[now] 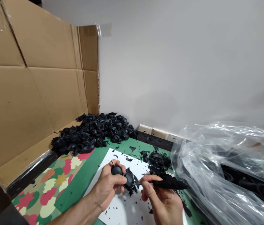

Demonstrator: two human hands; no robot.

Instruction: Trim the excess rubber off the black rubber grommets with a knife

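My left hand (110,184) is closed on a black rubber part with two rounded ends, a smooth dome (116,170) by the fingers and a second round end (129,179) with ragged edges beyond the thumb. Between the thumb and fingers of my right hand (161,200) is a thin-bladed knife (169,183) with a black wrapped handle. Its narrow metal blade points left and meets the ragged edge of the part. Beneath both hands lies a white sheet (116,212) strewn with black scraps.
Many black rubber pieces (99,129) are heaped at the back left, by a cardboard wall (52,93). A pile of black trimmings (157,159) lies behind my right hand. Clear plastic bags (216,162) bulge at the right. Green board (75,184) and patterned paper (50,187) cover the left.
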